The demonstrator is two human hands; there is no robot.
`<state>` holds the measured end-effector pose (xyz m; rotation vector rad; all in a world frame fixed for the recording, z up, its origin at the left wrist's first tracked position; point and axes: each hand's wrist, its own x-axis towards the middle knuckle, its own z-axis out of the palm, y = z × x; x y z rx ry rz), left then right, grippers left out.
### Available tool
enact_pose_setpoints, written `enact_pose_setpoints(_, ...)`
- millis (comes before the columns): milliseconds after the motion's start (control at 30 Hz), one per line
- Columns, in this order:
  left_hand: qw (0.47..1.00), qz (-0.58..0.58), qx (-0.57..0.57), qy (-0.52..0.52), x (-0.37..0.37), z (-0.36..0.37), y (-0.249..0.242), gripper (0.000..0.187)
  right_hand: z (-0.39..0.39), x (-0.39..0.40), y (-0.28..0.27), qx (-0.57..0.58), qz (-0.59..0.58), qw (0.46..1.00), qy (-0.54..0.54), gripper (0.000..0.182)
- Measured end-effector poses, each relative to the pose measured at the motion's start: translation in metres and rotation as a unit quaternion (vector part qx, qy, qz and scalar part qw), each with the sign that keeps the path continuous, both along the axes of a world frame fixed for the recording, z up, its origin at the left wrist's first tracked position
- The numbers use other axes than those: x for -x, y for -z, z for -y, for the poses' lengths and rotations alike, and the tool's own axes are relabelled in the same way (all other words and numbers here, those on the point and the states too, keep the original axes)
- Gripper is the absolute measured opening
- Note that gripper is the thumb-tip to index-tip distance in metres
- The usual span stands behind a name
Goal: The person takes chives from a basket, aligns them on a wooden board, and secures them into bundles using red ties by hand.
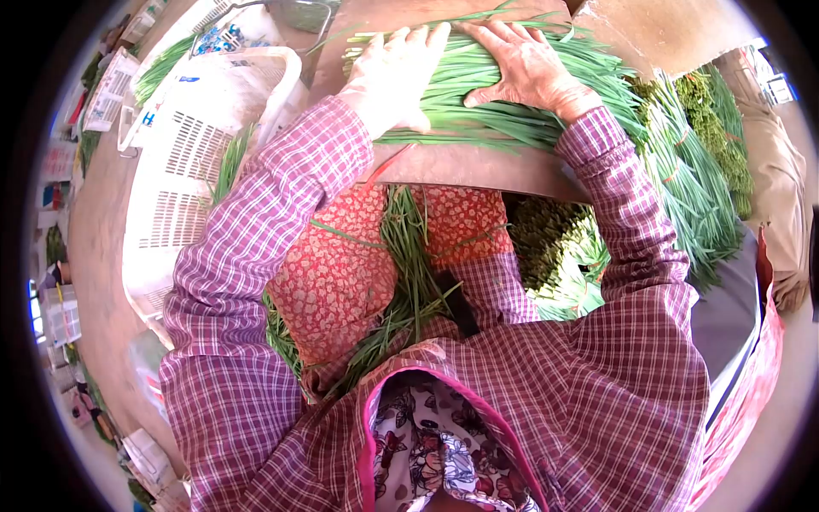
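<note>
A thick spread of long green garlic chives (478,124) lies across a brown board (520,164) in front of me. My left hand (392,77) rests flat on the left end of the chives, fingers stretched out and thumb pointing back toward me. On the middle of the same pile, my right hand (529,72) lies palm down with its fingers spread. A red strip (388,165) hangs at the board's near edge, below my left wrist. Loose chive leaves (408,247) lie over my lap.
To the left stands a white plastic basket (175,200) with a raised handle. Tied bundles of chives (674,175) hang at the right, near greener bunches (717,136). More bundles (563,256) sit under the board. A cardboard piece (661,34) is at the back right.
</note>
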<state>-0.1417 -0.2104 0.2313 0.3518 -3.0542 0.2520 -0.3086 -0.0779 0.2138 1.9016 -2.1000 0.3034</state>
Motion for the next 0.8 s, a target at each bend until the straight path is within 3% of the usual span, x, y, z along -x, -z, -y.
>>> enact_pose_setpoints(67, 0.999, 0.028, -0.028, -0.004, 0.003, 0.005, -0.004, 0.116, -0.008, -0.01, -0.01, 0.039, -0.028, 0.999, 0.006, 0.102)
enact_pose_setpoints(133, 0.998, 0.033, -0.059, 0.009, 0.007, 0.014, -0.004, 0.103, -0.02, -0.032, -0.019, 0.104, 0.007, 0.994, -0.018, 0.069)
enact_pose_setpoints(200, 0.997, 0.022, -0.065, 0.016, 0.007, 0.019, 0.001, 0.102, -0.032, -0.059, -0.014, 0.131, 0.073, 0.986, -0.072, 0.033)
enact_pose_setpoints(233, 0.997, 0.012, -0.07, 0.022, 0.007, 0.019, 0.0, 0.101, -0.036, -0.073, -0.005, 0.095, 0.128, 0.983, -0.093, 0.029)
enact_pose_setpoints(367, 0.996, -0.007, -0.08, 0.032, 0.003, 0.02, 0.0, 0.098, -0.032, -0.098, 0.041, 0.053, 0.1, 0.993, -0.02, 0.024)
enact_pose_setpoints(600, 0.994, 0.002, -0.102, 0.031, 0.004, 0.023, -0.002, 0.1, -0.036, -0.072, 0.044, 0.063, 0.047, 0.997, 0.025, 0.02)
enact_pose_setpoints(800, 0.994, 0.025, -0.094, 0.055, 0.001, 0.026, -0.001, 0.121, -0.035, -0.066, 0.05, 0.104, 0.048, 0.993, 0.021, 0.023)
